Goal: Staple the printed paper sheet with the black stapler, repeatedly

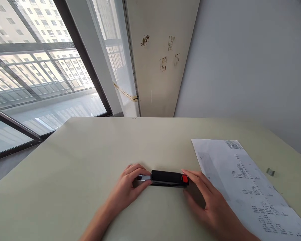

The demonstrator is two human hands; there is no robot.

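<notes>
A black stapler point(167, 176) with a red patch at its right end lies sideways near the middle of the table. Metal shows at its left end, where my left hand point(129, 184) pinches it between thumb and fingers. At the red end, my right hand point(205, 197) curves around the stapler, index fingertip on the far edge and thumb by the near edge. Both hands are low over the tabletop. What lies inside the stapler is hidden.
The pale table point(77, 160) spreads around my hands. A printed sheet of paper point(215, 160) lies to the right, partly under my right forearm. Beyond it sits a small grey piece point(270, 172), perhaps a strip of staples. A glass door point(45, 83) stands at the left.
</notes>
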